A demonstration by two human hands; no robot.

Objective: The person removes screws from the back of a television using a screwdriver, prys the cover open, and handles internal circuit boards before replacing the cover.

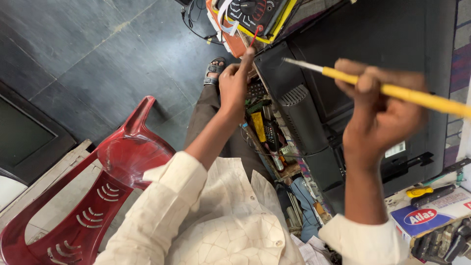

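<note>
The screwdriver [392, 90] has a long yellow handle and a thin silver shaft, lying nearly level and tilted slightly down toward the handle end, tip pointing left. It sits above the black television back [373, 44], gripped mid-handle.

I see a dark grey tiled floor [98, 54] in soft daylight; a red plastic chair [93, 196] stands on it, a dark panel [24, 132] just beyond the chair

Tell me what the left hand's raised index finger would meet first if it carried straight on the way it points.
Probably the red wire right at the fingertip of the left hand, then the yellow-edged meter beyond it. Depth is unclear from above, so the finger may pass over the wire.
</note>
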